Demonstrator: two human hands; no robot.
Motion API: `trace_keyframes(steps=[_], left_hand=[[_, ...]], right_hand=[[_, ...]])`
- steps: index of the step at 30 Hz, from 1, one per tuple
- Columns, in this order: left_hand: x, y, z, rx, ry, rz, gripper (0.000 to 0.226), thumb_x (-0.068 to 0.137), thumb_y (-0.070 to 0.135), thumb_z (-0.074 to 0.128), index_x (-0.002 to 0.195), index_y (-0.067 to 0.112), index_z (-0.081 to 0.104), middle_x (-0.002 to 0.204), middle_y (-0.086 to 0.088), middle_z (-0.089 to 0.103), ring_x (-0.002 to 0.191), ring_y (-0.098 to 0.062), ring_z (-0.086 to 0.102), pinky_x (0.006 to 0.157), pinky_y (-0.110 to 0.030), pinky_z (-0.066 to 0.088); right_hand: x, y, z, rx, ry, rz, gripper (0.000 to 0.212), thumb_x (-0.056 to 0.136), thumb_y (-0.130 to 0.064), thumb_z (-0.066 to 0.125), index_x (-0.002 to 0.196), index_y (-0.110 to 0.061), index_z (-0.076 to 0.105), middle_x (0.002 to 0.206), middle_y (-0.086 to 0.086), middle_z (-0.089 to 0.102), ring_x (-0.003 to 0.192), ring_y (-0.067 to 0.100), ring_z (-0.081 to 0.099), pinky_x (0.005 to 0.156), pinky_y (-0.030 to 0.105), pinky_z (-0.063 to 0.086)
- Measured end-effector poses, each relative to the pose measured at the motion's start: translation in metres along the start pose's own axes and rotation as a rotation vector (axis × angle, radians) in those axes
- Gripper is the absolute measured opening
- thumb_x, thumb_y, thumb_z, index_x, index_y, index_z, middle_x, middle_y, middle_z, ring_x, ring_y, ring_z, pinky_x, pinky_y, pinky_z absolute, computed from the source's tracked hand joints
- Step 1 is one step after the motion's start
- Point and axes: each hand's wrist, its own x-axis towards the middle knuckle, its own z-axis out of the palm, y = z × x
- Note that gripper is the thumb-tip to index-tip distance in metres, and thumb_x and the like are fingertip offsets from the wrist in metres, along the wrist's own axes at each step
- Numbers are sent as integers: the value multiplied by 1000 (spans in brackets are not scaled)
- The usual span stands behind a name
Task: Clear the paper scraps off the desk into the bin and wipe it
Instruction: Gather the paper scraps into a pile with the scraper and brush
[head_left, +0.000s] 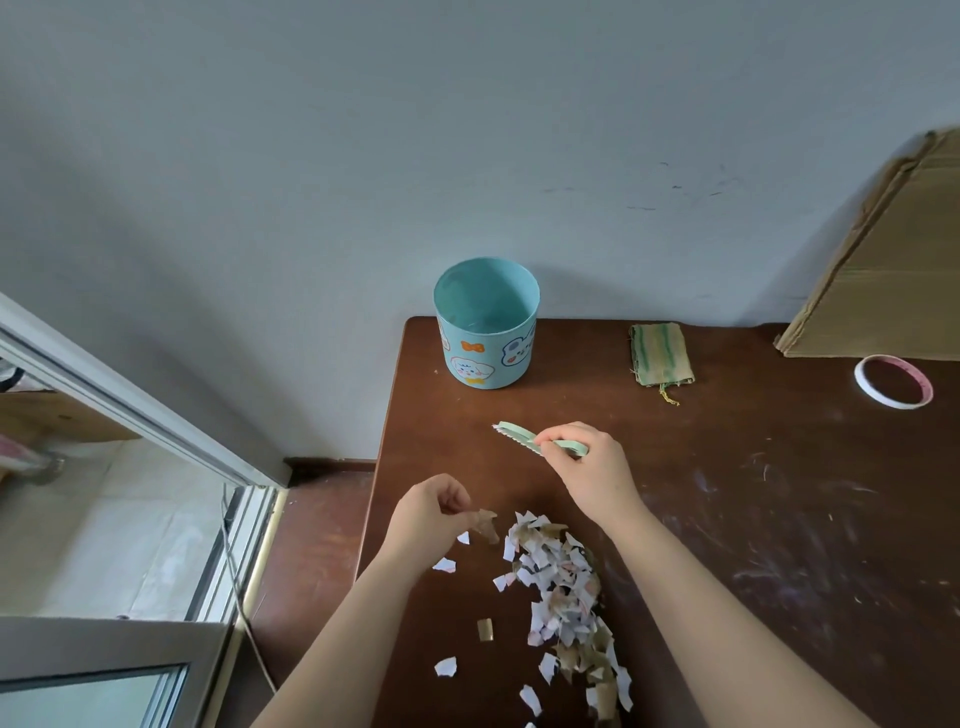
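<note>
**Scraps heaped between the forearms, bin at the far left corner**

The left hand (431, 514) pinches one brown torn paper scrap (487, 525) between thumb and fingertips, held just above the dark brown wooden surface (727, 493) near its left edge. The right hand (587, 462) is curled round a pale green plastic tool with a toothed white edge (514, 434), whose toothed end points left toward the far corner.

The heap of white and brown paper scraps (561, 582) lies between the two forearms and runs in a long band toward the near edge of the view. A few loose pieces lie to its left, close to the left edge of the surface.

The light blue round bin with cartoon stickers (485, 332) stands upright and open at the far left corner, against the wall. Bare wood lies between it and the hands.

A folded green striped cloth (661, 353) lies near the back edge, well right of the bin. A white roll of tape (893, 382) lies flat at far right, just in front of a flattened brown cardboard sheet (883, 270) leaning on the wall. Right of the right forearm the surface is scuffed and bare.
</note>
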Motion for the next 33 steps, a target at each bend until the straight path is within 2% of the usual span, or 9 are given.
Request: trace_keyframes(steps=[3,6,8,13,18,24,28,31,33], left_hand=[[-6,2,1,43,-79,-8,24,70,17,77,59,24,57,64,7,63,59,-9,53,57,-23,42],[-8,2,1,167,-118,3,12,78,14,69,73,25,69,84,5,70,76,-10,63,66,-17,46],[-7,3,0,197,-128,9,15,82,11,63,84,21,73,89,6,70,81,-9,65,70,-16,49],[-2,7,-2,262,-144,20,24,85,9,51,87,21,71,77,10,67,76,-9,64,72,-24,52],[5,8,-7,248,49,41,6,82,24,61,80,28,64,71,15,60,64,-2,54,52,-15,37],[22,-1,-21,153,257,82,9,86,28,60,82,33,53,81,15,51,70,-1,50,54,-11,30],[28,-12,-28,68,283,65,14,86,29,58,80,39,51,81,15,53,74,1,52,56,-9,32],[29,-22,-30,43,285,45,17,86,29,59,77,41,50,82,16,55,75,2,52,57,-8,34],[30,-28,-28,31,283,30,16,85,29,59,77,40,51,83,15,56,75,1,53,58,-9,35]], right_hand=[[-1,0,1,0,1,4,15,90,-17,59,95,-15,73,97,-7,63,90,10,59,64,6,42],[-1,1,1,-4,-1,1,14,90,-17,59,95,-15,73,95,-8,62,89,9,59,66,9,44],[-1,1,1,-10,-2,-1,14,90,-17,59,95,-15,72,95,-9,61,89,9,58,66,10,45],[5,-5,5,-56,-5,-67,13,90,-15,60,94,-12,72,97,-4,64,87,9,59,65,6,43],[18,-22,18,-65,-145,-222,16,92,-17,57,100,-13,70,99,-8,58,89,5,56,71,2,42],[62,-57,54,-101,-319,-381,24,95,-17,51,115,-14,65,116,-4,58,103,0,48,86,6,33],[101,-80,80,-143,-305,-446,25,95,-13,53,116,-8,64,118,4,60,106,13,54,92,19,38],[123,-85,98,-218,-288,-411,24,94,-12,54,114,-5,65,117,8,62,106,22,56,93,33,43],[126,-80,107,-303,-325,-407,23,93,-15,55,111,-7,67,114,9,63,104,25,56,90,37,43]])
